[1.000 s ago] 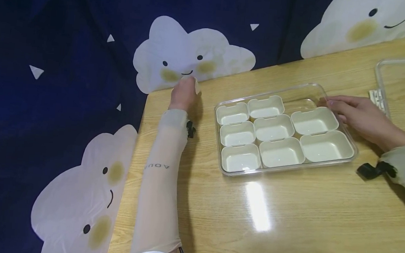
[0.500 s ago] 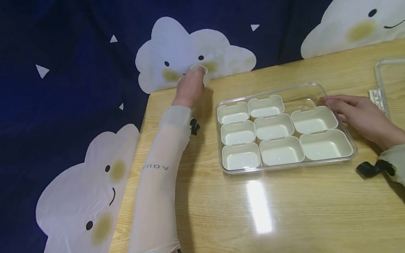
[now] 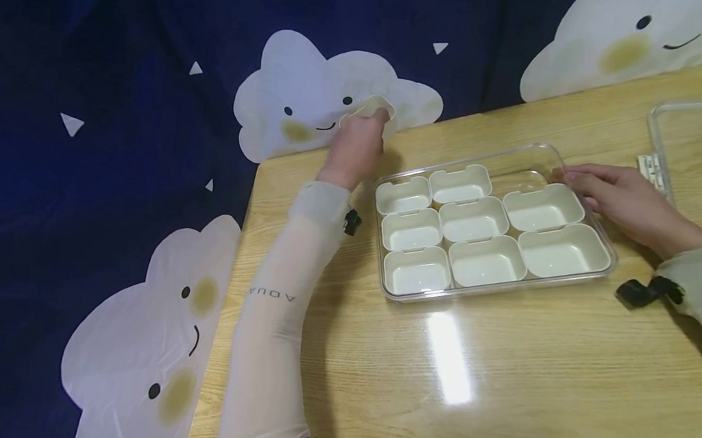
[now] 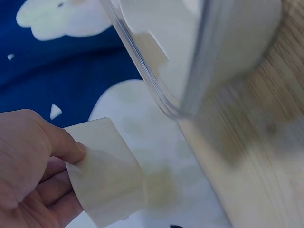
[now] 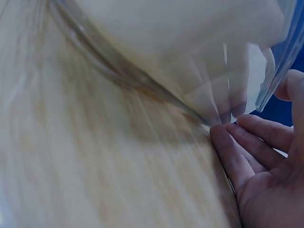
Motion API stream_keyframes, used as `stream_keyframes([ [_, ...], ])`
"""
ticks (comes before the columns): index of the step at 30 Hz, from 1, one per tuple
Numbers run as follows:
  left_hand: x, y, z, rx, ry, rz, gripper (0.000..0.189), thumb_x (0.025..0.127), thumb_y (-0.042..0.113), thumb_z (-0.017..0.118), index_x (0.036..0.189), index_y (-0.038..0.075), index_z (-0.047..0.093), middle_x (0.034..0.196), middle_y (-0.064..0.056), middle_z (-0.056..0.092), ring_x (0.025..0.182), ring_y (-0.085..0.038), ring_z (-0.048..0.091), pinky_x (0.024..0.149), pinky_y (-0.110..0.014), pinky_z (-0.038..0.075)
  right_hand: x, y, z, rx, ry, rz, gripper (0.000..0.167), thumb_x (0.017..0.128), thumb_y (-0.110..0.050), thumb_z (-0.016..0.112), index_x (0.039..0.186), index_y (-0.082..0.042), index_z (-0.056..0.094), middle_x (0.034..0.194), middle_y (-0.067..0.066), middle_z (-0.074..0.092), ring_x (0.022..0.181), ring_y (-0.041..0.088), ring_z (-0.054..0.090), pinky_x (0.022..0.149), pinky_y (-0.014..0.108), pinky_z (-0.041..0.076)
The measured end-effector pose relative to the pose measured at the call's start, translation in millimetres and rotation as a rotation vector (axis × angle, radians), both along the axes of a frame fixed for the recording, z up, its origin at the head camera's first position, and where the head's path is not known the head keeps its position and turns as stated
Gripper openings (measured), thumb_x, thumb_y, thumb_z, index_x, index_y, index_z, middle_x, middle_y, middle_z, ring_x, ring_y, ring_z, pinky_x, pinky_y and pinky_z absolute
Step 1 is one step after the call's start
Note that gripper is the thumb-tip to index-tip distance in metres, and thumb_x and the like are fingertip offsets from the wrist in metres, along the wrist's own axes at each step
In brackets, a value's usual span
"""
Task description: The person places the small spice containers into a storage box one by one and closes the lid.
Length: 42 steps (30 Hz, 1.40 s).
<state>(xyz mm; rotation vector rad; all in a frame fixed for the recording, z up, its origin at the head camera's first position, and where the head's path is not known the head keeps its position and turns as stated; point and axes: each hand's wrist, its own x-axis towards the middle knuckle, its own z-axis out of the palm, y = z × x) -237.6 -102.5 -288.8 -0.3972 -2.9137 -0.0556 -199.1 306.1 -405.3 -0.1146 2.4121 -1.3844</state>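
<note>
Left hand pinches one cream cup at ten o'clock from the clear tray; right hand, fingers extended, touches that tray's two-o'clock side.

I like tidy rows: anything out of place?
Only a gap: the far right corner of the clear tray holds no cup, breaking the rows of cream cups. The left grip holds another cup. Nothing looks spilled or damaged.

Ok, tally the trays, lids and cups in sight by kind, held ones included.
Clear tray: 1
Clear lid, by its look, partly out of view: 1
Cream cups: 9 (8 in the tray, 1 in the left hand)
Total: 11
</note>
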Motion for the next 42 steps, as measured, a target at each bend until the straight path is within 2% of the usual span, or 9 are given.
stream_keyframes([
  [8, 8.2, 25.6, 5.4, -0.048, -0.001, -0.093, 0.031, 0.096, 0.0, 0.054, 0.125, 0.009, 0.06, 0.092, -0.011, 0.076, 0.087, -0.031, 0.074, 0.075, -0.046, 0.059, -0.3, 0.3, 0.3, 0.021, -0.002, 0.003, 0.075, 0.1, -0.068, 0.044, 0.159, -0.023, 0.041, 0.164, -0.007, 0.045, 0.104, -0.025, 0.051, 0.08, 0.001, 0.046],
  [13, 13.1, 38.9, 6.8, -0.079, 0.016, -0.161, 0.029, 0.097, 0.0, 0.052, 0.124, 0.008, 0.06, 0.089, -0.009, 0.074, 0.081, -0.027, 0.072, 0.07, -0.045, 0.059, -0.4, 0.1, -0.4, -0.019, -0.007, -0.002, 0.076, 0.101, -0.065, 0.046, 0.159, -0.018, 0.04, 0.161, -0.009, 0.048, 0.103, -0.025, 0.053, 0.081, 0.001, 0.047],
  [17, 15.3, 47.9, 6.5, -0.102, 0.009, -0.175, 0.028, 0.1, 0.002, 0.048, 0.125, 0.009, 0.059, 0.09, -0.009, 0.074, 0.082, -0.028, 0.073, 0.07, -0.045, 0.06, -0.7, -0.9, 0.1, 0.006, -0.006, 0.0, 0.077, 0.1, -0.067, 0.046, 0.16, -0.018, 0.039, 0.165, -0.003, 0.043, 0.106, -0.024, 0.051, 0.08, 0.001, 0.047],
  [21, 15.5, 57.2, 7.2, -0.11, -0.022, -0.179, 0.025, 0.103, 0.009, 0.049, 0.127, 0.011, 0.056, 0.095, -0.008, 0.074, 0.087, -0.029, 0.075, 0.072, -0.045, 0.061, -1.3, -1.1, 0.6, 0.033, -0.004, 0.0, 0.077, 0.1, -0.069, 0.044, 0.16, -0.021, 0.04, 0.167, 0.003, 0.04, 0.106, -0.022, 0.05, 0.08, 0.002, 0.046],
  [27, 15.0, 74.3, 7.7, -0.145, -0.056, -0.215, 0.028, 0.104, 0.003, 0.044, 0.128, 0.012, 0.054, 0.1, -0.007, 0.075, 0.092, -0.025, 0.074, 0.075, -0.042, 0.062, -0.8, 0.1, -0.8, -0.016, -0.005, -0.008, 0.074, 0.101, -0.065, 0.047, 0.158, -0.019, 0.042, 0.162, -0.007, 0.047, 0.102, -0.024, 0.053, 0.08, 0.002, 0.047],
  [32, 15.0, 87.6, 6.5, -0.177, -0.063, -0.265, 0.03, 0.105, 0.003, 0.043, 0.132, 0.013, 0.052, 0.102, -0.007, 0.075, 0.093, -0.025, 0.075, 0.075, -0.041, 0.062, -0.8, -0.1, -1.1, -0.027, -0.001, -0.018, 0.073, 0.101, -0.064, 0.048, 0.158, -0.02, 0.043, 0.161, -0.01, 0.048, 0.102, -0.024, 0.053, 0.08, 0.002, 0.047],
  [36, 15.9, 99.1, 6.7, -0.191, -0.089, -0.294, 0.034, 0.101, 0.006, 0.053, 0.134, 0.014, 0.049, 0.104, -0.004, 0.074, 0.095, -0.024, 0.074, 0.077, -0.04, 0.061, -0.3, -0.8, -1.3, -0.03, 0.002, -0.021, 0.072, 0.101, -0.064, 0.048, 0.158, -0.019, 0.043, 0.16, -0.011, 0.049, 0.102, -0.024, 0.054, 0.08, 0.001, 0.047],
  [39, 17.3, 107.9, 8.3, -0.2, -0.096, -0.3, 0.036, 0.102, 0.005, 0.051, 0.136, 0.016, 0.048, 0.099, -0.002, 0.072, 0.091, -0.021, 0.072, 0.075, -0.038, 0.06, -0.9, -1.4, -1.6, -0.044, 0.006, -0.018, 0.074, 0.101, -0.063, 0.048, 0.158, -0.015, 0.042, 0.159, -0.011, 0.05, 0.103, -0.025, 0.053, 0.081, 0.001, 0.047],
  [42, 19.3, 116.5, 8.8, -0.208, -0.091, -0.306, 0.039, 0.103, 0.001, 0.041, 0.138, 0.017, 0.047, 0.095, 0.0, 0.069, 0.087, -0.019, 0.07, 0.073, -0.036, 0.059, -0.5, -1.4, -2.5, -0.078, 0.016, -0.023, 0.075, 0.102, -0.06, 0.05, 0.158, -0.011, 0.042, 0.156, -0.014, 0.053, 0.104, -0.025, 0.053, 0.083, 0.0, 0.047],
])
